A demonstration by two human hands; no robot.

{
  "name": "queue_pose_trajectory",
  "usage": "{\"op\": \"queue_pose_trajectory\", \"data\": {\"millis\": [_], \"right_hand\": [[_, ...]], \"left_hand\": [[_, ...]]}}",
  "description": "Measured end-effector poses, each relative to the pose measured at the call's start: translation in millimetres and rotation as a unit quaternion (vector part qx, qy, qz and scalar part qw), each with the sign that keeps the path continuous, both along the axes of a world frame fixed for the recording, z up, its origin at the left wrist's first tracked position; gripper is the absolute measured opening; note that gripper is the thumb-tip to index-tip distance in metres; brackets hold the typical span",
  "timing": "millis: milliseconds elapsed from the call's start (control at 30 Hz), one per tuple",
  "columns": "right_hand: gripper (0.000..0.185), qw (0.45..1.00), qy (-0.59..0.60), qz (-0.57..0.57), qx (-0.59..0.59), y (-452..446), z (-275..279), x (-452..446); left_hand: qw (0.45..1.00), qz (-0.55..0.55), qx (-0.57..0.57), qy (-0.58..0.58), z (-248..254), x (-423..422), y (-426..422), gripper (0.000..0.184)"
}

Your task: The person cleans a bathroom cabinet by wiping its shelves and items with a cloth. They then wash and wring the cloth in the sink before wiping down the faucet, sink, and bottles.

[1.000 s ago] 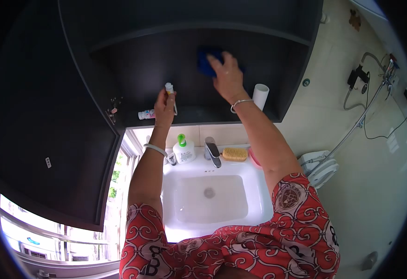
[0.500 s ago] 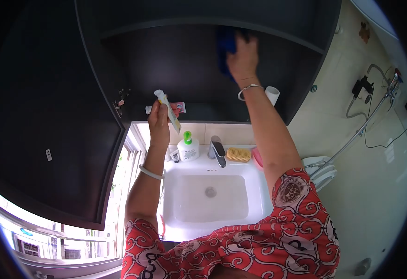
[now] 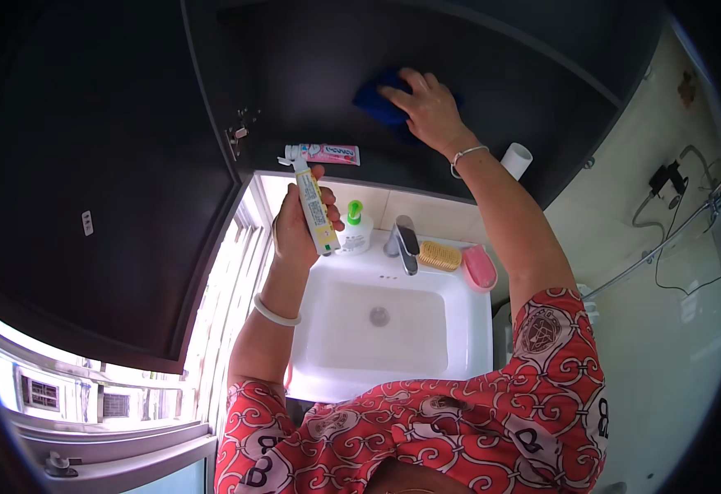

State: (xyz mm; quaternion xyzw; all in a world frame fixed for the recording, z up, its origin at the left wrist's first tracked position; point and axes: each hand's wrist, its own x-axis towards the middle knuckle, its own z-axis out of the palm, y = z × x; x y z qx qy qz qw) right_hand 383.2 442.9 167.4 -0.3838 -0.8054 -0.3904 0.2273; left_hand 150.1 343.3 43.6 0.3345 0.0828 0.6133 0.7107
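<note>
A: "The cloth looks matt — and the yellow-white tube?"
B: "Smooth plastic. The sink is glossy, like ceramic — its tap shiny metal, the brush rough and bristly."

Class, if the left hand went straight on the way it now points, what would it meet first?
Probably the pink tube lying in the cabinet, just beyond the left hand and the white-and-yellow tube it holds. Depth is unclear, so the hand might pass in front.

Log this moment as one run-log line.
left hand: holding yellow-and-white tube | right hand: on blue cloth inside cabinet | pink tube: lying in cabinet
</note>
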Motion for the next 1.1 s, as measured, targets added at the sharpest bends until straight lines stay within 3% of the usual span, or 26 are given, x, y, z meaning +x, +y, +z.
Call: {"op": "queue_pose_trajectory", "data": {"millis": [67,167,267,367,400,467,567,633,833,933,1100], "right_hand": [[0.054,0.998,-0.037,-0.017,-0.050,-8.1,-19.1,10.1],[0.056,0.980,-0.088,-0.026,-0.177,-23.2,-43.9,28.2],[0.067,0.954,-0.018,-0.067,-0.292,-54.5,-39.4,25.6],[0.072,0.977,0.108,-0.020,-0.185,-87.3,-39.9,18.0],[0.074,0.936,0.213,0.052,-0.274,-107.5,-37.5,9.9],[0.078,0.785,0.405,0.191,-0.429,-154.3,-37.1,-15.0],[0.072,0.706,0.449,0.294,-0.462,-191.3,-62.2,-36.1],[0.059,0.569,0.544,0.348,-0.509,-198.5,-68.0,-36.7],[0.034,0.425,0.578,0.397,-0.573,-208.1,-72.8,-16.6],[0.027,0.427,0.578,0.394,-0.572,-211.2,-75.5,-17.1],[0.022,0.359,0.597,0.396,-0.599,-212.2,-89.6,-19.8]], "left_hand": [[1.000,-0.010,-0.012,-0.010,0.9,-1.6,-10.6,0.047],[0.998,0.005,0.020,0.064,-0.9,-2.6,-23.6,0.045],[0.964,0.105,0.072,0.233,10.4,1.6,-42.9,0.036],[0.928,0.178,0.086,0.316,10.4,8.0,-50.7,0.030],[0.909,0.212,0.113,0.340,2.6,11.8,-49.0,0.030],[0.858,0.287,0.171,0.390,-5.2,21.2,-49.4,0.032],[0.741,0.373,0.289,0.477,13.3,33.8,-69.6,0.034],[0.697,0.403,0.336,0.488,18.8,39.7,-79.4,0.035],[0.590,0.410,0.448,0.533,23.8,42.1,-93.9,0.036],[0.586,0.417,0.468,0.514,23.6,44.2,-95.8,0.034],[0.564,0.418,0.494,0.513,23.9,40.0,-96.1,0.034]]}}
